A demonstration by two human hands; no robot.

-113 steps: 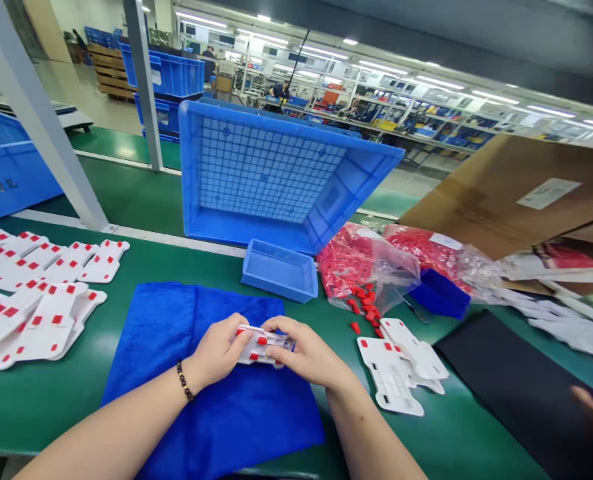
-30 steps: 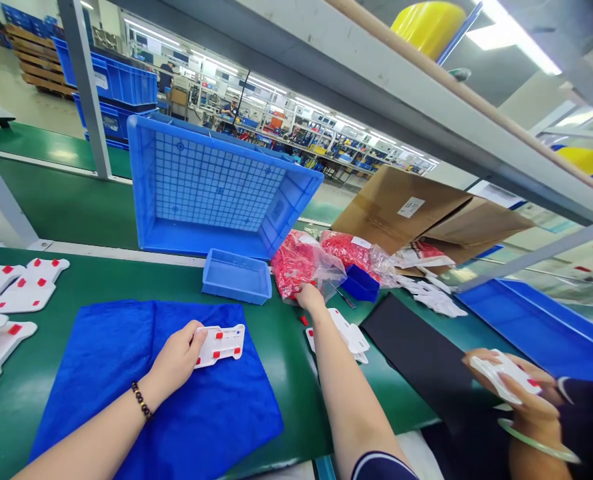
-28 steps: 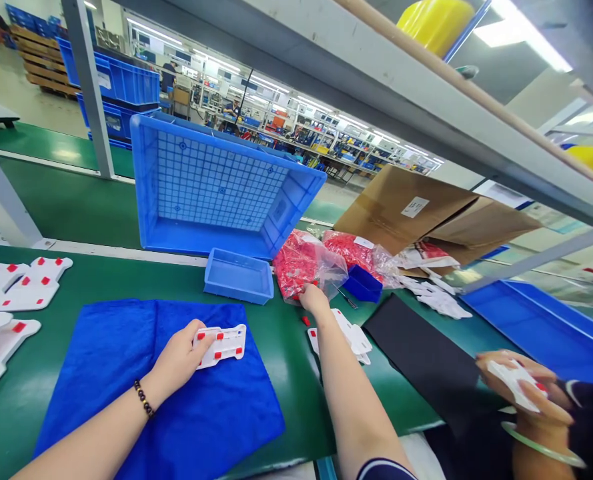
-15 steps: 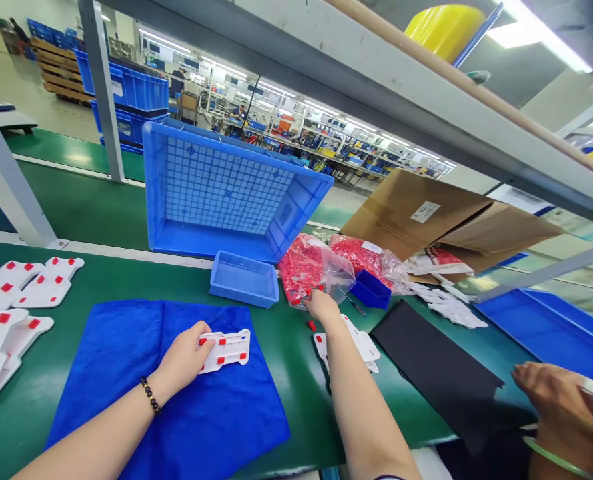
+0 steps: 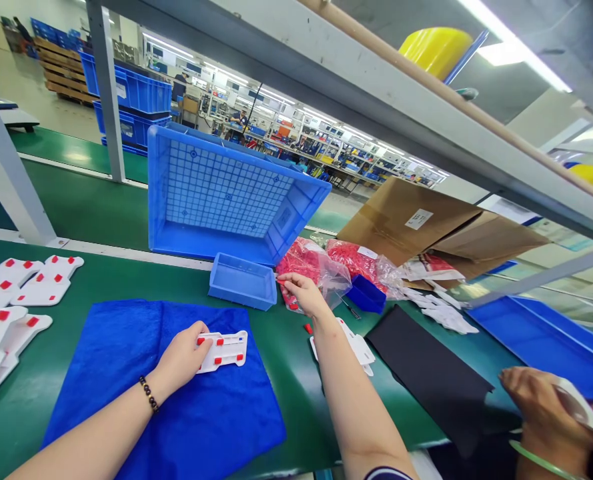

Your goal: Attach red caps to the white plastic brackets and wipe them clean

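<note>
My left hand (image 5: 186, 353) grips the left end of a white plastic part (image 5: 231, 351) with red pieces on it, over a blue cloth (image 5: 111, 373). My right hand (image 5: 301, 293) pinches a small red piece (image 5: 281, 281) at the front of an open bag of red pieces (image 5: 303, 257), just right of a small blue tray (image 5: 243, 280). One loose red piece (image 5: 309, 329) lies on the green table below that hand. More white parts (image 5: 359, 347) lie beside my right forearm, which partly hides them.
White parts with red pieces (image 5: 49, 283) lie at the far left. A large blue crate (image 5: 226, 193) stands tilted behind. Right are a dark blue bin (image 5: 367, 294), black cloth (image 5: 431, 373), cardboard box (image 5: 411, 217) and another person's hand (image 5: 551, 400) holding something white.
My right hand has moved left and slightly up from the bag's lower front, with a red piece now showing at its fingertips. My left hand keeps its hold. The view has shifted slightly.
</note>
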